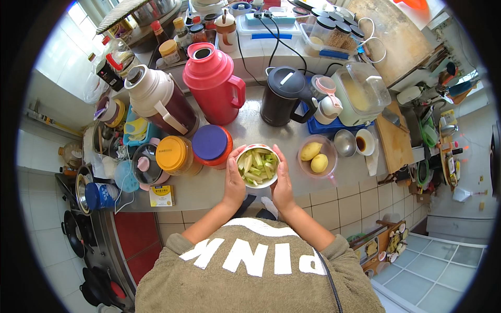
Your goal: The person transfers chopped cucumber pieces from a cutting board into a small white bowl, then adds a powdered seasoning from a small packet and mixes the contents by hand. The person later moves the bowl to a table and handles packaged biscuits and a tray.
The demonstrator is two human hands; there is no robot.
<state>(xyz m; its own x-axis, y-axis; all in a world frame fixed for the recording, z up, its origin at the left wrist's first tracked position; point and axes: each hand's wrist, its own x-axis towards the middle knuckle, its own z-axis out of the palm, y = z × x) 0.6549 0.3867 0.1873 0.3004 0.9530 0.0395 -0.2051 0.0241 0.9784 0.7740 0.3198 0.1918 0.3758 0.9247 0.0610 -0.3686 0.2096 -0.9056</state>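
A small white bowl (259,186) with a red pattern inside its rim is full of pale green cut vegetable strips (257,166). My left hand (235,182) cups its left side and my right hand (282,180) cups its right side. The bowl is at the front edge of the metal counter (250,117); whether it rests there or is held just above cannot be told. A jar with a blue lid (209,142) stands close to my left hand. To the right of my right hand, a clear pinkish jug (330,168) holds two peeled potatoes (315,157).
Behind stand a pink thermos flask (211,86), a maroon flask (164,105) and a black electric kettle (283,98). At right are a metal bowl (345,143), a bowl of dark sauce (366,144) and a cutting board (395,144) with a knife (393,118). A yellow box (161,195) lies front left.
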